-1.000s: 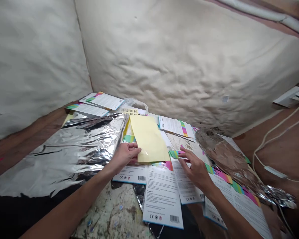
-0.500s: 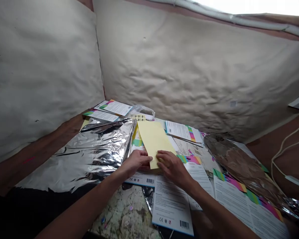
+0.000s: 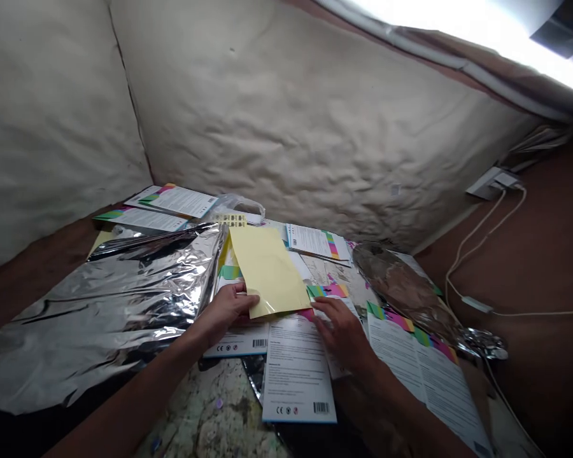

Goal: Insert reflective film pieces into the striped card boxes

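Observation:
A pale yellow glossy sheet [image 3: 265, 270] lies tilted across the papers, and my left hand [image 3: 225, 313] is shut on its lower left edge. My right hand [image 3: 342, 335] rests with fingers apart on a printed leaflet [image 3: 337, 346], just right of the sheet's lower corner. Below the sheet lie further white leaflets with barcodes [image 3: 297, 372], partly overlapping. Another leaflet [image 3: 236, 343] sits under my left hand. Crinkled silver foil [image 3: 100, 312] spreads to the left of my left hand.
Brownish crumpled foil [image 3: 403, 289] lies to the right, over a leaflet with a rainbow stripe [image 3: 410, 356]. Further leaflets [image 3: 174, 200] and a clear plastic bag [image 3: 239, 205] sit at the back, against a padded cream wall [image 3: 291, 121]. A white cable [image 3: 477, 273] runs along the right.
My right hand has come off the yellow sheet and moved right onto the leaflets. My left hand still holds the sheet. The whole view has swung, showing more on the right.

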Motion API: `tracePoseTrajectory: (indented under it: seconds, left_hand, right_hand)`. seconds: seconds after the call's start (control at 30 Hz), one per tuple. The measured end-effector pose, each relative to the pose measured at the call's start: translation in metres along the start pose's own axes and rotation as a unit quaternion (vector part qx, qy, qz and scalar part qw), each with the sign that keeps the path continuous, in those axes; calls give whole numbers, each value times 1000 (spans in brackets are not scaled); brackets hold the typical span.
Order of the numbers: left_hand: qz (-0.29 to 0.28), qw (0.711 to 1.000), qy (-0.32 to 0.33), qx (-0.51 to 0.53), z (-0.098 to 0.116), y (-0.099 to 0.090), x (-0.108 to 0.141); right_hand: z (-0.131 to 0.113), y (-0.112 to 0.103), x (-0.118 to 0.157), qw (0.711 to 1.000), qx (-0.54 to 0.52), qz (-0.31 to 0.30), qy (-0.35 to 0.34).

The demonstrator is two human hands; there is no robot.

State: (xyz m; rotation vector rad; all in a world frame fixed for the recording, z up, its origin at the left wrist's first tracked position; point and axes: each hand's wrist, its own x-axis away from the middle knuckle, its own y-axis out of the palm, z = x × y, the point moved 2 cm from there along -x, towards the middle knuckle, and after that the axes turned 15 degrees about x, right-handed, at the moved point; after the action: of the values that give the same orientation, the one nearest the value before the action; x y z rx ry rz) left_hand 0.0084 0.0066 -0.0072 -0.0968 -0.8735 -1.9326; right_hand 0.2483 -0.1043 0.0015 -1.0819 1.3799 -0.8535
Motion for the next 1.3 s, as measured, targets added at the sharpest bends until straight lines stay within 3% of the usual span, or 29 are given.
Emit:
tracePoseTrajectory:
  seconds: [0.1, 0.2, 0.67, 0.77, 0.87, 1.03, 1.13, 1.3]
  left_hand:
    - [-15, 1000, -9, 18, 0, 1, 1]
    - [-8, 1000, -10, 12, 0, 0, 2]
    - [10, 1000, -7, -24, 0, 3, 3]
    - [1, 1000, -9, -26, -5, 1, 2]
    - [-14, 1000, -15, -22, -8, 0, 2]
    - [-36, 999, -19, -19, -10, 1, 4]
    - [-52, 998, -17, -18, -11, 3, 5]
    - [-61, 998, 0, -29, -13, 7, 5]
  right_hand:
    - [39, 0, 14, 992, 86, -47, 77]
    - [58, 6, 20, 985, 118, -95, 83]
    - [69, 6, 1, 972, 145, -182, 30]
    - [51, 0, -4, 984, 113, -128, 47]
    - [10, -6, -8, 998, -3, -52, 32]
    - [-54, -3, -21, 982, -189, -4, -5]
    - [-66, 4, -29, 970, -242, 10, 5]
    - [-65, 12, -31, 958, -286, 15, 13]
